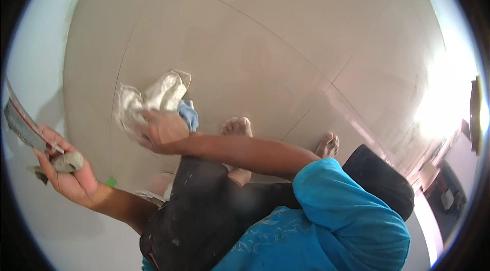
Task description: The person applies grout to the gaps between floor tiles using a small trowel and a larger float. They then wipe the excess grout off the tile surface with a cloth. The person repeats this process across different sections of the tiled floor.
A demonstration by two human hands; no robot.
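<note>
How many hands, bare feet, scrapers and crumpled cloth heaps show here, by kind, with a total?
Left hand and right hand: 2
Bare feet: 2
Scraper: 1
Cloth heap: 1 (whether its blue part is separate is unclear)
Total: 6

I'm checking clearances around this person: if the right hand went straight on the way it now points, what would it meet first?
The right hand would most likely meet the pale crumpled cloth immediately ahead; blur hides whether the two already touch.

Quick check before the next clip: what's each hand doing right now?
Left hand: closed, holding a flat-bladed tool.
Right hand: blurred, at the pale cloth; whether it grips cannot be told.
</note>
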